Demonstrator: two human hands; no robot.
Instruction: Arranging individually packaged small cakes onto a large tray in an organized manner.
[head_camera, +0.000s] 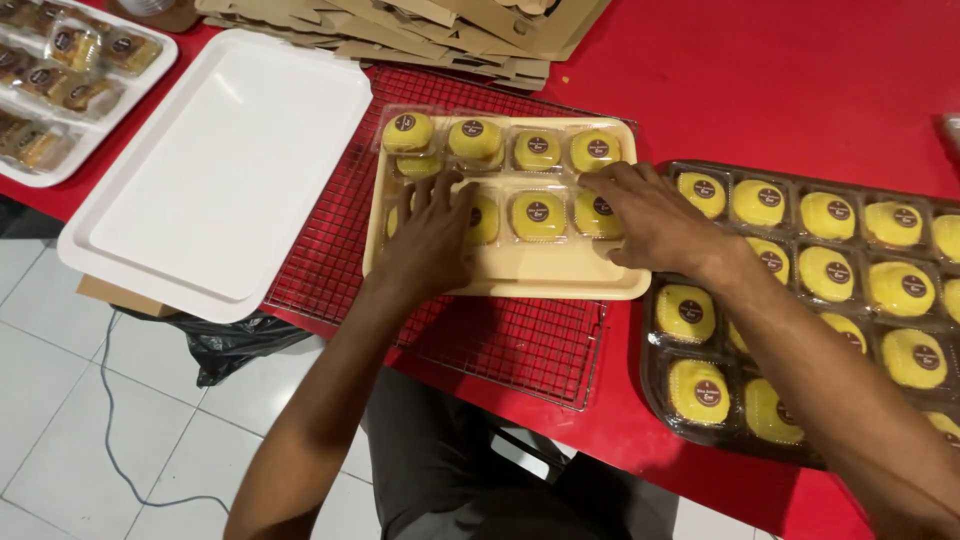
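A cream tray (520, 275) sits on a wire cooling rack (500, 345) laid over the red tabletop (760, 90), and everything here is placed from that tray. Inside it lie yellow cakes in clear wrappers, each with a round brown sticker, in two rows: four along the far edge and more in the row nearer the person, leaving the near strip of the tray bare. The left hand (435, 230) lies flat on the near row at the tray's left end, fingers spread and open, pressing on a wrapped cake (483, 220) without closing around anything. The right hand (650, 218) rests at the tray's right end, fingers stretched out and apart, fingertips touching the last cake of the near row (597, 213); its grip is not clamped on anything either. Just right of the tray stands a dark plastic tray (660, 385) filled with more of the same yellow cakes, under the right forearm. Left of the cream tray lies a white rectangular tray (220, 160), partly over the tabletop's edge. Further left, at the corner, another white tray (60, 165) holds brownish wrapped pastries. Beyond the cream tray's far edge lies a stack of flat cardboard sheets (450, 30). Below the tabletop's near edge a black bag (235, 345) lies on the tiled floor (60, 400).
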